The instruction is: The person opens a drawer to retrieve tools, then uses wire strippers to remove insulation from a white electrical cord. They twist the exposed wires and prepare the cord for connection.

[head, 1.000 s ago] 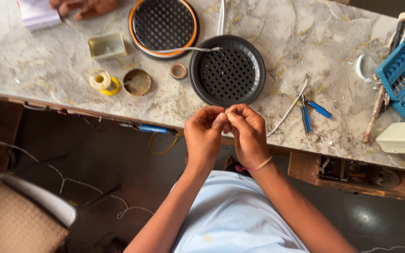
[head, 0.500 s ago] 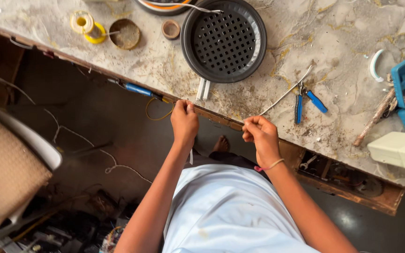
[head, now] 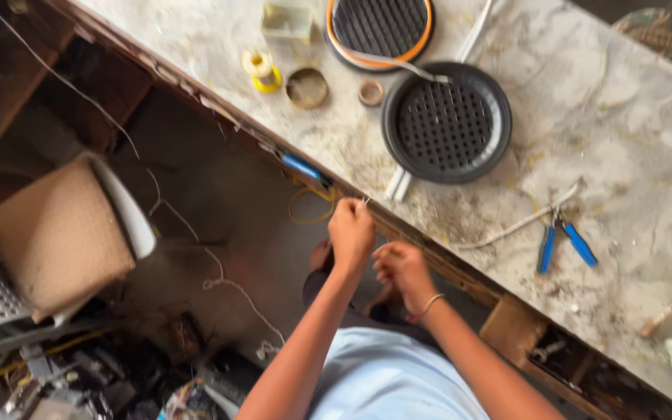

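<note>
While both hands have dropped below the workbench (head: 631, 117) edge, left hand (head: 351, 231) pinches a thin wire (head: 366, 201); right hand (head: 403, 268), fingers curled, now sits apart beside it.

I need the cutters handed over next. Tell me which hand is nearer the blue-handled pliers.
Right. The right hand is at the table edge, left of the blue-handled pliers. The left hand is further left still, pinching a thin wire.

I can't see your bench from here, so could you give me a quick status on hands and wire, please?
Left hand pinching thin wire at bench edge. Right hand curled close beside it, hold unclear. Pliers lie untouched on bench.
</note>
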